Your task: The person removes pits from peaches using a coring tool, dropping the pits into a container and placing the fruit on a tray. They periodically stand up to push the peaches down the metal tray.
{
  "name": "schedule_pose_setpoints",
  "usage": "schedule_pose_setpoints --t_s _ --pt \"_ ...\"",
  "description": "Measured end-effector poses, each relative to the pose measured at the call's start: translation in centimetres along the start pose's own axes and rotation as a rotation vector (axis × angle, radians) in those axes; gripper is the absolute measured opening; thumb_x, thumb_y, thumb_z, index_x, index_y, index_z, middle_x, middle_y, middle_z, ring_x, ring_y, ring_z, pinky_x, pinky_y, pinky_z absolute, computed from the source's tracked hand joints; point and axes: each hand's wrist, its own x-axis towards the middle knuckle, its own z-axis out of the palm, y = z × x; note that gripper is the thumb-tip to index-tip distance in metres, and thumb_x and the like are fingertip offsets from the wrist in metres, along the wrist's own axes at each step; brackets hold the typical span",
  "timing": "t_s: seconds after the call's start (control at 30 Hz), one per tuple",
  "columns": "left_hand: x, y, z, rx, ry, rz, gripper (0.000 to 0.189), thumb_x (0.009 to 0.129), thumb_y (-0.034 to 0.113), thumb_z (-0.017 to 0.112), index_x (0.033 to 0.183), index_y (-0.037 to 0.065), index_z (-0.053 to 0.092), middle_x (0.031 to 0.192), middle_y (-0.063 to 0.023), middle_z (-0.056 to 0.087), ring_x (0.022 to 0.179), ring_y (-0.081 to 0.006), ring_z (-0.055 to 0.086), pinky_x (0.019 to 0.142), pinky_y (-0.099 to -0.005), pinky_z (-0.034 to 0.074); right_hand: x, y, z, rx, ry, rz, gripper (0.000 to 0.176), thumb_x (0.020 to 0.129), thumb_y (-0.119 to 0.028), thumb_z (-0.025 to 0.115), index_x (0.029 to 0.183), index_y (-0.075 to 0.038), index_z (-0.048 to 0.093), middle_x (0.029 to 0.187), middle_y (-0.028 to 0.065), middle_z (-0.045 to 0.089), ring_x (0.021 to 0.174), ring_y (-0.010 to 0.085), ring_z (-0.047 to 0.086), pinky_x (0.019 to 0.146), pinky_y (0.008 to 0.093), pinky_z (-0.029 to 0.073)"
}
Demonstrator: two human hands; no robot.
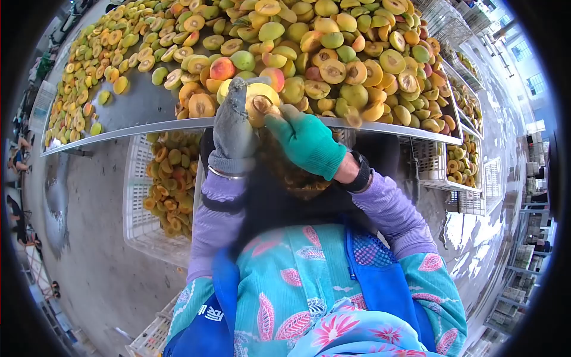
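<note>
My left hand (234,128), in a worn grey glove, is closed round a yellow stone fruit half (257,95) at the table's near edge. The cut face is turned up, with a brownish hollow at its centre. From the right, my right hand (312,143) in a green knitted glove reaches in, thumb and fingers pinched together at that hollow. I cannot tell what the pinched fingers hold. Just beyond both hands lies a heap of halved stone fruit (357,71), yellow, green and red-blushed, many with the cut side showing.
The metal table (148,98) has a raised rim along its near side. Below it on the left, a white plastic crate (137,208) holds more halves; another filled crate (437,160) stands right. Wet patches (470,226) shine on the concrete floor.
</note>
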Motion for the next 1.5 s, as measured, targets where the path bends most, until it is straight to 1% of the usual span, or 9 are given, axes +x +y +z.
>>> schedule_pose_setpoints --t_s 0.17,0.3,0.5,0.7,0.93,1.07,1.17,1.2,1.5 --pt "0.2 1.0 1.3 -0.22 0.012 0.009 0.023 0.088 0.015 0.06 0.108 0.003 0.062 0.104 -0.0124 0.066 0.092 -0.0269 0.065 0.081 -0.0347 0.051 -0.2 0.4 -0.6 0.004 -0.002 0.034 0.037 0.097 -0.037 0.047 0.102 -0.001 0.054 0.077 0.0246 0.061 0.074 0.0426 0.061 0.064 0.0466 0.047" --pt "1.5 2.9 0.5 0.209 -0.033 0.382 0.023 0.085 0.013 0.062 0.106 0.005 0.063 0.106 -0.0103 0.067 0.094 -0.0256 0.065 0.082 -0.0344 0.051 -0.4 1.6 -0.2 0.03 0.026 0.001 0.045 0.098 -0.044 0.042 0.107 0.0 0.051 0.082 0.0269 0.063 0.08 0.0462 0.061 0.068 0.0508 0.047" --pt "1.7 2.5 -0.4 0.073 -0.27 0.171 0.022 0.088 0.012 0.06 0.109 0.006 0.064 0.102 -0.0107 0.068 0.094 -0.0258 0.065 0.081 -0.0345 0.05 -1.1 0.8 -1.5 0.113 -0.079 0.135 0.045 0.098 -0.044 0.043 0.104 -0.001 0.054 0.085 0.0254 0.063 0.082 0.0429 0.062 0.07 0.0477 0.047" --pt "0.8 3.4 1.2 0.06 -0.144 0.09 0.022 0.085 0.005 0.061 0.106 0.005 0.064 0.103 -0.0092 0.069 0.095 -0.0202 0.066 0.082 -0.0315 0.051 -1.6 1.6 -1.0 0.089 0.051 0.027 0.047 0.098 -0.046 0.043 0.103 -0.001 0.056 0.083 0.0217 0.064 0.08 0.0352 0.064 0.07 0.0421 0.048" --pt "2.0 1.6 1.0 0.155 -0.361 0.279 0.023 0.087 0.011 0.058 0.108 0.003 0.063 0.102 -0.0102 0.068 0.096 -0.0198 0.066 0.082 -0.0316 0.052 -2.2 3.0 0.0 0.239 0.01 0.122 0.047 0.099 -0.044 0.042 0.1 0.0 0.057 0.082 0.0216 0.062 0.08 0.0335 0.062 0.073 0.042 0.047" --pt "1.8 1.5 1.6 0.321 -0.114 0.55 0.026 0.091 0.015 0.058 0.113 0.002 0.062 0.102 -0.0117 0.067 0.099 -0.0219 0.064 0.087 -0.0322 0.05 -2.5 3.9 0.2 0.402 0.09 0.037 0.047 0.098 -0.046 0.043 0.097 -0.002 0.057 0.071 0.013 0.059 0.06 0.0241 0.056 0.056 0.0349 0.046" --pt "0.0 4.7 4.1 -0.484 0.002 -0.111 0.027 0.092 0.014 0.057 0.116 0.001 0.06 0.106 -0.0149 0.066 0.099 -0.0278 0.063 0.09 -0.0346 0.049 -3.0 1.4 -0.2 0.805 0.039 0.287 0.045 0.097 -0.048 0.044 0.094 -0.005 0.057 0.064 0.0054 0.054 0.046 0.0145 0.047 0.043 0.0271 0.038" --pt "-0.6 3.3 4.5 -0.602 0.07 -0.159 0.023 0.098 0.018 0.053 0.107 0.0 0.064 0.095 0.0002 0.062 0.076 -0.0035 0.05 0.065 -0.0168 0.04 -3.4 -0.5 -1.4 0.868 -0.035 0.406 0.044 0.097 -0.049 0.044 0.092 -0.007 0.056 0.063 0.0034 0.053 0.044 0.0117 0.044 0.04 0.0251 0.035" --pt "1.7 3.4 4.2 -0.356 0.046 -0.433 0.024 0.095 0.02 0.056 0.096 -0.003 0.065 0.08 -0.0091 0.068 0.066 -0.0155 0.063 0.063 -0.026 0.052 -3.4 1.1 0.7 0.983 -0.081 0.369 0.045 0.096 -0.052 0.043 0.086 -0.009 0.054 0.057 0.0013 0.048 0.041 0.0113 0.042 0.035 0.0259 0.031"
